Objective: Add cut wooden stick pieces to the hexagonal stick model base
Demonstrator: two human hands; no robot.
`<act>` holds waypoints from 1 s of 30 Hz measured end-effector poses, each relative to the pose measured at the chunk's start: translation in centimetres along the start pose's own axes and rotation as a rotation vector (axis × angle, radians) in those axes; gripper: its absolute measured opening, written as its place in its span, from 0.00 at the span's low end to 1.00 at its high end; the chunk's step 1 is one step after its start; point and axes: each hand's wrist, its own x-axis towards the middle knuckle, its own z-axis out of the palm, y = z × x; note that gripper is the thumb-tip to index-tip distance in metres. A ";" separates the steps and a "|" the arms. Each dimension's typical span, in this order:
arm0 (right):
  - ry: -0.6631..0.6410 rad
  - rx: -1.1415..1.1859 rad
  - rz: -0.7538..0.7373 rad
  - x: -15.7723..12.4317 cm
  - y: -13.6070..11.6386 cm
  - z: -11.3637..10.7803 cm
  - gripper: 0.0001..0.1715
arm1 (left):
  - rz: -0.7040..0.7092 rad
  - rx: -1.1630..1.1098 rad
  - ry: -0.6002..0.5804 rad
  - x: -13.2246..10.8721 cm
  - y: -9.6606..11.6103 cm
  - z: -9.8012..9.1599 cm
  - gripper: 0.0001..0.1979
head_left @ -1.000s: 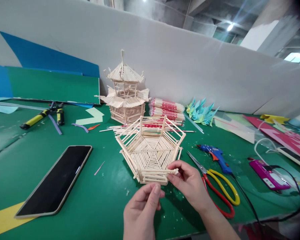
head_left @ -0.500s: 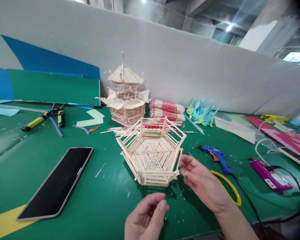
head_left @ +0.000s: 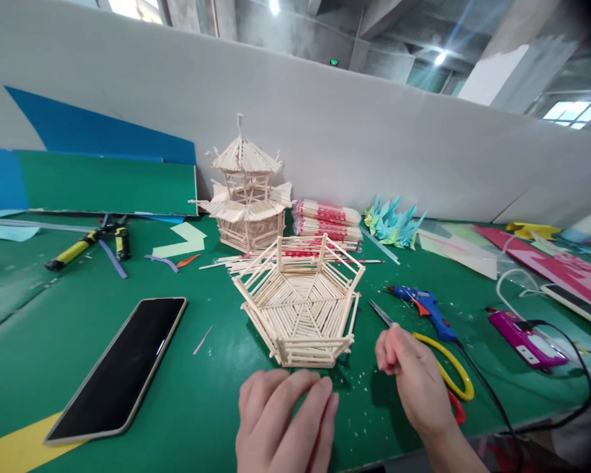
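An open-topped, many-sided frame [head_left: 303,309] of thin wooden sticks, like a small basket, sits in front of me with low railed sides. My left hand [head_left: 286,420] rests just in front of its near edge, knuckles up, fingers loosely bent with a gap between them, holding nothing I can see. To the right of the frame, my right hand [head_left: 411,374] is apart from it, its fingers curled together and no object showing in them. It covers the middle of a pair of scissors [head_left: 448,368] with yellow and red handles; whether it touches them is unclear.
Behind the frame stands a stick pagoda model [head_left: 246,203] beside packs of sticks [head_left: 328,220]. A blue glue gun [head_left: 426,309] lies right, its cord running past a purple power strip [head_left: 526,338]. A phone [head_left: 121,368] and yellow-handled pliers [head_left: 79,249] lie left.
My right hand has drawn away from the frame's right side, moved right over the scissors, and its fingers have curled in. My left hand has turned palm down, its pinch loosened.
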 end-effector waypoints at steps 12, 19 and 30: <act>-0.168 -0.124 -0.152 0.2 -0.3 1.5 0.07 | 0.026 0.262 -0.209 3.9 -0.7 2.5 0.12; -0.182 -0.113 -0.168 0.6 -0.3 1.9 0.07 | 0.070 0.228 -0.215 4.4 -1.0 2.6 0.13; -0.226 -0.098 -0.100 0.6 -1.1 2.2 0.06 | 0.065 0.188 -0.185 4.3 -1.4 2.9 0.16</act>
